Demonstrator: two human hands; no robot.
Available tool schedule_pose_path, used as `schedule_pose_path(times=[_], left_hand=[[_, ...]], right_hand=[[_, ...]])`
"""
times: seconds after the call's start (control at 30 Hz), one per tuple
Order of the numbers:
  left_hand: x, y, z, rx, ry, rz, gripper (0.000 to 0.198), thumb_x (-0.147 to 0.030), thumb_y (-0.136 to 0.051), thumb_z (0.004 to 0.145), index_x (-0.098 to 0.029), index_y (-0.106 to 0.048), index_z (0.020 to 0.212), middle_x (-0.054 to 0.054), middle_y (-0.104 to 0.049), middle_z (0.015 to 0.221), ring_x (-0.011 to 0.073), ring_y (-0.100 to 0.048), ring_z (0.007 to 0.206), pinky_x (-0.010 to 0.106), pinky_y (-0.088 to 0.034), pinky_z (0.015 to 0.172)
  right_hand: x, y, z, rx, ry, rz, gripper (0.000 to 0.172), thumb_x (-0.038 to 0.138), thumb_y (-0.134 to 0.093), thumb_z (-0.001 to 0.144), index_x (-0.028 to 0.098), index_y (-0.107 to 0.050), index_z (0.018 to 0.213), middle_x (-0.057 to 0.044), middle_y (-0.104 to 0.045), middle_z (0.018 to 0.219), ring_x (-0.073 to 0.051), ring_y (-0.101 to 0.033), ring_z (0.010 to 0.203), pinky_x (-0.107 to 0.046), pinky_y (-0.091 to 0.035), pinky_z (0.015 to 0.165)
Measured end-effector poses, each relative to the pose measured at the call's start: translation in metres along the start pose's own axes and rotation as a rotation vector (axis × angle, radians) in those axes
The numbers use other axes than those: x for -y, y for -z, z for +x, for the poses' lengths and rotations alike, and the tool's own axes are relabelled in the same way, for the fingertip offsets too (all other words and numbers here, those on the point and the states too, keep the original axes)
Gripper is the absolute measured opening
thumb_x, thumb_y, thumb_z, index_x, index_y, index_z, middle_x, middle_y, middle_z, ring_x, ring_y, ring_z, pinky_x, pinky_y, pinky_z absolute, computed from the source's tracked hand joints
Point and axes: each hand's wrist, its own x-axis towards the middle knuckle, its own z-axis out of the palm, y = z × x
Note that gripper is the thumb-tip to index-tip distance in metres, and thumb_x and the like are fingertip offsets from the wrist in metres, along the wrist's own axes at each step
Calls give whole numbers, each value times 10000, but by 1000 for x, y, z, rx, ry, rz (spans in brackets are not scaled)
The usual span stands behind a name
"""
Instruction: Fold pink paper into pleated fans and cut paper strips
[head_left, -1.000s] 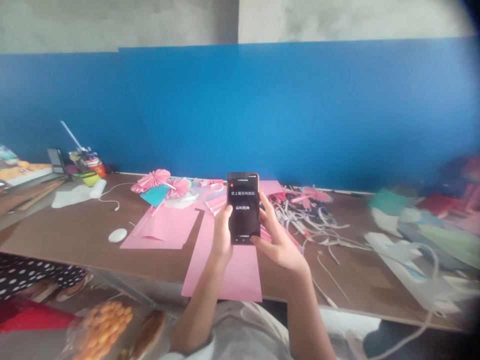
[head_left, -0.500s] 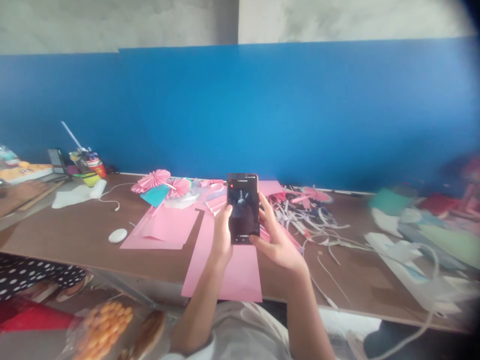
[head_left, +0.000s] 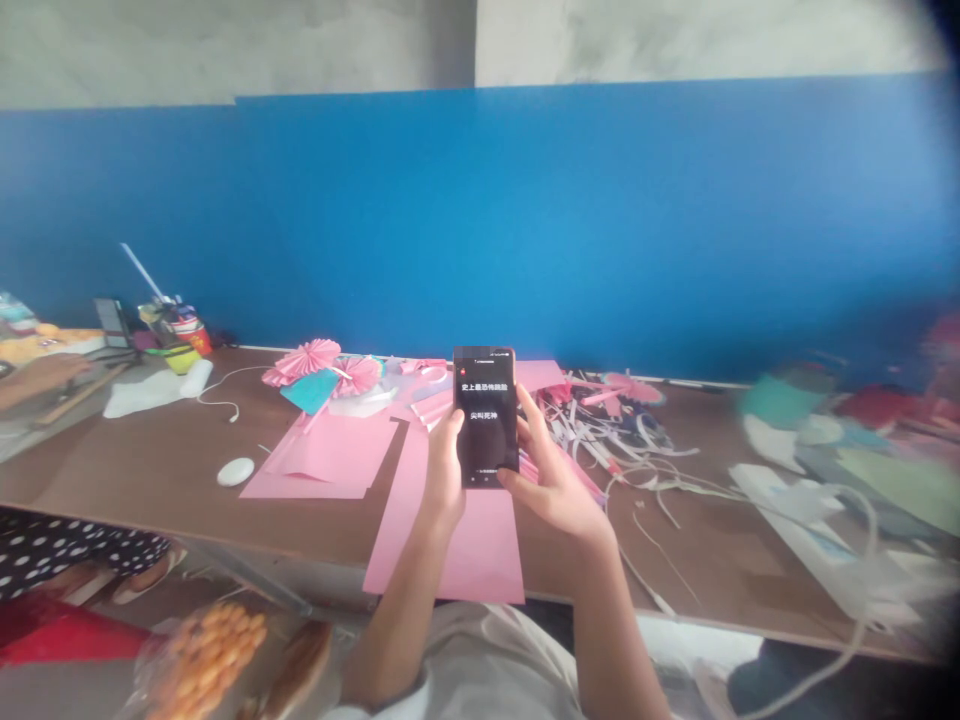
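Note:
I hold a black smartphone (head_left: 486,415) upright above the table, its dark screen showing white characters. My left hand (head_left: 444,470) wraps the phone's left edge, thumb on the side. My right hand (head_left: 551,478) cups the right edge and lower corner, fingers curled behind it. Under the phone lies a long pink paper sheet (head_left: 450,545) that reaches over the brown table's (head_left: 150,470) front edge.
More pink sheets (head_left: 330,455), pink pleated paper fans (head_left: 307,358) and a teal card lie behind. Cut paper strips (head_left: 637,440) pile up at the right. A white oval object (head_left: 235,471) and a cable sit left. A blue wall stands behind. Snack bags lie below left.
The phone screen went from white text to a dim picture and back to the white text. Both hands stayed in place on the phone.

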Motion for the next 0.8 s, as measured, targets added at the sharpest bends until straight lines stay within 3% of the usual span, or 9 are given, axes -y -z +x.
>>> schedule_pose_path(times=[0.4,0.63,0.8], left_hand=[[2,1,1,-26,34,-70,362,-462,-599,912,-166,-736,1070,68,-759,1059,253,-690,1030,345,-508,904],[3,2,0,-72,88,-114,438,-510,-630,874,-166,-737,1122,64,-769,1020,269,-694,1041,361,-513,915],[1,0,-1,-66,78,-101,449,-517,-630,872,-163,-734,1129,70,-768,1033,280,-687,1066,368,-513,923]], right_hand=[[-3,1,0,10,8,-27,1030,84,-586,857,333,59,1620,-110,-337,1615,-275,-430,1426,-481,-436,1124],[-6,3,-1,19,15,6,1018,97,-593,870,353,48,1619,-79,-243,1668,-275,-330,1501,-492,-396,1163],[-6,4,-1,23,24,5,1024,89,-595,865,355,45,1619,-79,-217,1677,-275,-357,1485,-490,-395,1162]])
